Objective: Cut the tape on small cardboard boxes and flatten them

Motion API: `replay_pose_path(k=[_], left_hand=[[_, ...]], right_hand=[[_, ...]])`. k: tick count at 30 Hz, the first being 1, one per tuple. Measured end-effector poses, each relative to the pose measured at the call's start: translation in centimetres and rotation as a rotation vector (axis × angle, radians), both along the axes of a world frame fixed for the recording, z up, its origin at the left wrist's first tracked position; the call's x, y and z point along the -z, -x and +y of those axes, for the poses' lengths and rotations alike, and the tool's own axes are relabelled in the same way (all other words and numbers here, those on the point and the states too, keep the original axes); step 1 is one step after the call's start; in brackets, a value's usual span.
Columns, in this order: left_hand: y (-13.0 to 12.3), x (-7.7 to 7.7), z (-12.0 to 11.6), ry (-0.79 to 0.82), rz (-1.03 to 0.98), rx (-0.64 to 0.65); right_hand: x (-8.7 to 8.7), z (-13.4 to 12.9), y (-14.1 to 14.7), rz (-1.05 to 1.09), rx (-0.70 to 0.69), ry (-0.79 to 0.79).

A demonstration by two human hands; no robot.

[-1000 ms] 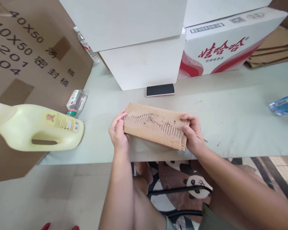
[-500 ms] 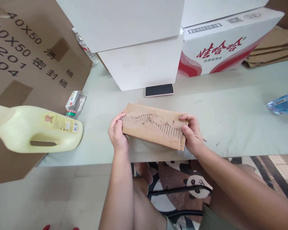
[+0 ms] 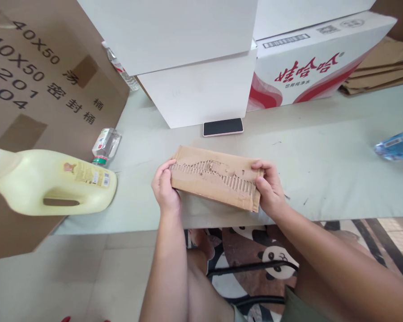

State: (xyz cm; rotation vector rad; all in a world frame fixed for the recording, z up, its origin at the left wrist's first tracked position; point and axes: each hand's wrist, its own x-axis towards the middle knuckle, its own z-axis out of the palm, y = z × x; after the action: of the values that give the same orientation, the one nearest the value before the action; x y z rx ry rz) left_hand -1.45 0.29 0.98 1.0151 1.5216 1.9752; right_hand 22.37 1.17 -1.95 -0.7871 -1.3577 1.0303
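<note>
A small brown cardboard box [image 3: 215, 181] is held between my two hands near the table's front edge, its top face torn so that the corrugated layer shows. My left hand [image 3: 166, 185] grips its left end, thumb on top. Around the right end are the fingers and thumb of my right hand [image 3: 270, 185]. The box tilts slightly, its right end nearer to me. Its underside is hidden. Beyond it a phone [image 3: 223, 127] with a dark screen lies on the table [image 3: 322, 161].
White boxes [image 3: 201, 89] and a red-and-white carton [image 3: 305, 67] stand at the back. Left are a large carton [image 3: 53, 85], a pale yellow jug [image 3: 30, 179] and a small clear bottle [image 3: 106, 145]. A blue-labelled bottle [image 3: 398, 145] lies right, flattened cardboard [image 3: 379, 71] behind.
</note>
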Motion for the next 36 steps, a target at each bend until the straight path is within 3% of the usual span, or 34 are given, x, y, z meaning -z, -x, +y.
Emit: replay_pose_path(k=[16,36], left_hand=[[-0.02,-0.05,0.06,0.034,0.019,-0.022],[-0.07,-0.20,0.00,0.056,0.013,-0.042]], right_hand=[[0.05,0.10,0.06,0.003,0.001,-0.065],[0.00,0.06,0.08,-0.021,-0.001,-0.001]])
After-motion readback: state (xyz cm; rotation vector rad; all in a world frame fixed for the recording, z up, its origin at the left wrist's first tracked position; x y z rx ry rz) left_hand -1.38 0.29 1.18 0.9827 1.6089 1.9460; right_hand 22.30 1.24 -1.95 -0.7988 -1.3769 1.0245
